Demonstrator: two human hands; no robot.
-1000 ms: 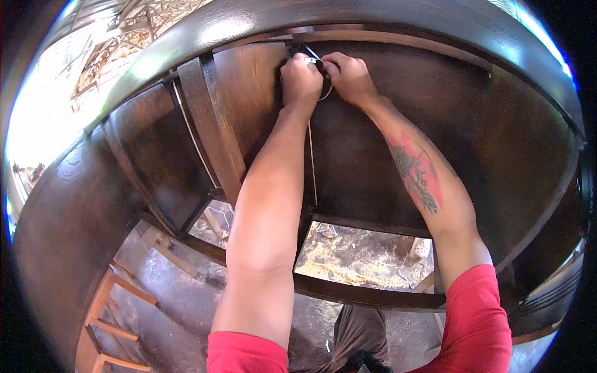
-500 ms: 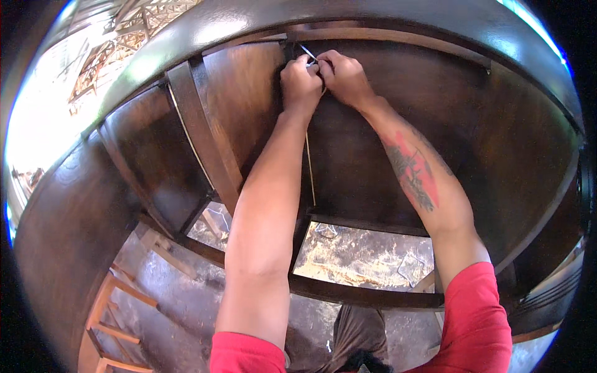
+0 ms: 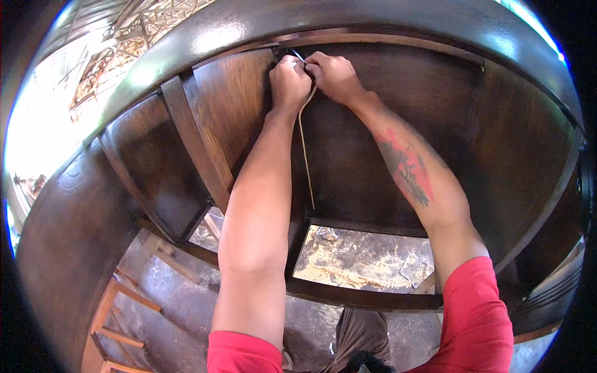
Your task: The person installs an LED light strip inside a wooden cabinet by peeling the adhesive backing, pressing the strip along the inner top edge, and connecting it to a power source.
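Note:
Both my hands meet high up, close under the curved top edge of a dark brown wooden piece of furniture [image 3: 398, 124]. My left hand [image 3: 290, 86] is closed beside an upright joint; what its fingers grip is hidden. My right hand [image 3: 336, 78], closed and touching the left, pinches a thin, shiny, rod-like tool [image 3: 298, 56] that slants up and left into the corner. A pale, thin cord [image 3: 303, 143] bends from between the hands and hangs down the inner panel along a seam. Its upper end is covered by my fingers.
A wooden rib [image 3: 196, 137] and curved panels stand to the left. Below, a dark lower rail [image 3: 367, 299] borders an opening showing a floor strewn with pale shavings [image 3: 348, 261]. An orange-brown wooden frame [image 3: 102, 311] stands at lower left.
Both hands have shifted slightly left, with the tool's shaft moving along. The pale cord now bows out to the left below the hands, with more of its upper part showing.

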